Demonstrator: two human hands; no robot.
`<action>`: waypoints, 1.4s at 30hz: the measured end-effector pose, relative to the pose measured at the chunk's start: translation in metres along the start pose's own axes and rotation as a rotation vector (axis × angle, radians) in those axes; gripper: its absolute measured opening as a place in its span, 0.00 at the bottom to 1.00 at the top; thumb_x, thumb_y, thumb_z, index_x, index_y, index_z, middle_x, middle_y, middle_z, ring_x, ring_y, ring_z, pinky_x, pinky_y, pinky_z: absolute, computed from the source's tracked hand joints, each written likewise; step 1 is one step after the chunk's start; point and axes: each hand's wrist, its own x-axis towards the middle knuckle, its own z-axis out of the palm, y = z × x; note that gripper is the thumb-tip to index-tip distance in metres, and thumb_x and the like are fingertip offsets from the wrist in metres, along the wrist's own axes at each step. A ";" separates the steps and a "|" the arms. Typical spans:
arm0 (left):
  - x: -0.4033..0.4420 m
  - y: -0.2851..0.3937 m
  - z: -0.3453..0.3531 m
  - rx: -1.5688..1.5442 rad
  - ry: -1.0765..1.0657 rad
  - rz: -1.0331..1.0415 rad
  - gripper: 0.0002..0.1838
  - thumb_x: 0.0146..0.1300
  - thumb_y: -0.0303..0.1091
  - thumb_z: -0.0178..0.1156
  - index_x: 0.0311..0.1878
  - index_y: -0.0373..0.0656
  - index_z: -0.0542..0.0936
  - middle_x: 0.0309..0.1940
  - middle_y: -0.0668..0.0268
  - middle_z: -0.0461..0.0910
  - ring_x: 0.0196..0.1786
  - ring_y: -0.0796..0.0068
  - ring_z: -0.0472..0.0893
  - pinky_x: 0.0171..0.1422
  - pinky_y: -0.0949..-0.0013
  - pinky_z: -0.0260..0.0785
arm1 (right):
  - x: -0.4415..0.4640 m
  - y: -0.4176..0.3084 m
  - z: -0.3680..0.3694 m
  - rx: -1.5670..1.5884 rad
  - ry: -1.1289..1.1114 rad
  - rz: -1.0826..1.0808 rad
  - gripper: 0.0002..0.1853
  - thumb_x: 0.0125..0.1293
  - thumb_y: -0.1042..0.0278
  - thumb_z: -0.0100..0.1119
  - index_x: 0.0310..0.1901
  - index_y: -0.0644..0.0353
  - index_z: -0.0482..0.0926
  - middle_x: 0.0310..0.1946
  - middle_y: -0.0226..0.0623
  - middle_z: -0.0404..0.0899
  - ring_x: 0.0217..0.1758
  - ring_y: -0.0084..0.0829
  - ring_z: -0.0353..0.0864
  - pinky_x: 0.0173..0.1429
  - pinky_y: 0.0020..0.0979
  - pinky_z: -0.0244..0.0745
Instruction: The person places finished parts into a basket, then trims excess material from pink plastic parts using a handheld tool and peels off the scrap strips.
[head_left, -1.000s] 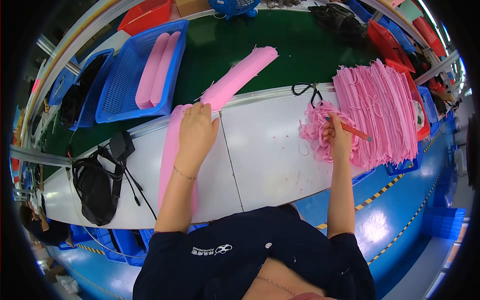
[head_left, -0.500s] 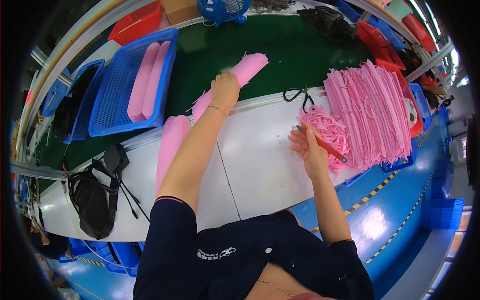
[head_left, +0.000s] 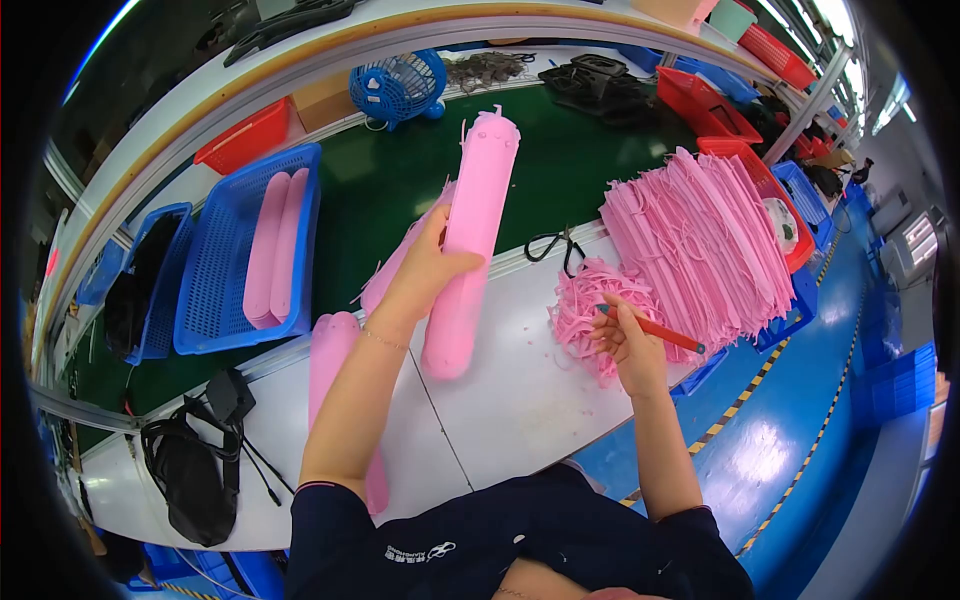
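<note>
Right, from my remote feed I've got the left hand (head_left: 430,270) wrapped around a pink bundle (head_left: 480,190), thumb across the front, grip around its middle. Bundle is tilted, upper end over the green surface (head_left: 560,130), lower end over the middle of the counter (head_left: 520,400); I can't tell whether that end touches down.

Right hand (head_left: 628,350) is above the counter's right part: fingers curled, a red tool (head_left: 668,335) held across the hand under the thumb. Below it, a heap of pink scraps (head_left: 585,310), touching the big stack of pink strips (head_left: 700,250) at the counter's far right corner. Black scissors (head_left: 560,245) lie on the far edge, just beside the scraps.

A second pink bundle (head_left: 383,275) sits behind the left wrist, past the far edge; a third (head_left: 330,345) runs under the forearm, from far edge toward near edge. Blue basket (head_left: 215,280), beyond the far edge on the left, holds two pink pieces (head_left: 265,250). Black bag (head_left: 190,470) at the counter's left end.
</note>
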 end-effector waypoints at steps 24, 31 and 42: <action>-0.124 -0.009 0.027 -0.447 -0.197 -0.329 0.27 0.56 0.28 0.62 0.61 0.37 0.71 0.47 0.64 0.78 0.46 0.80 0.77 0.52 0.76 0.69 | -0.014 -0.018 0.070 -0.330 -0.036 -0.561 0.09 0.64 0.77 0.58 0.45 0.64 0.80 0.35 0.31 0.75 0.33 0.18 0.72 0.36 0.18 0.65; -0.127 -0.009 0.025 -0.472 -0.204 -0.327 0.28 0.56 0.28 0.62 0.61 0.37 0.71 0.47 0.64 0.78 0.45 0.80 0.77 0.52 0.76 0.69 | -0.016 -0.019 0.071 -0.360 -0.014 -0.567 0.08 0.64 0.77 0.58 0.45 0.64 0.80 0.34 0.30 0.75 0.32 0.18 0.72 0.36 0.19 0.65; -0.129 0.000 0.025 -0.413 -0.160 -0.369 0.28 0.55 0.28 0.62 0.61 0.37 0.71 0.46 0.64 0.79 0.45 0.80 0.78 0.52 0.76 0.69 | -0.014 -0.030 0.069 -0.640 -0.057 -0.767 0.09 0.60 0.78 0.61 0.42 0.64 0.81 0.36 0.35 0.78 0.35 0.24 0.75 0.38 0.23 0.69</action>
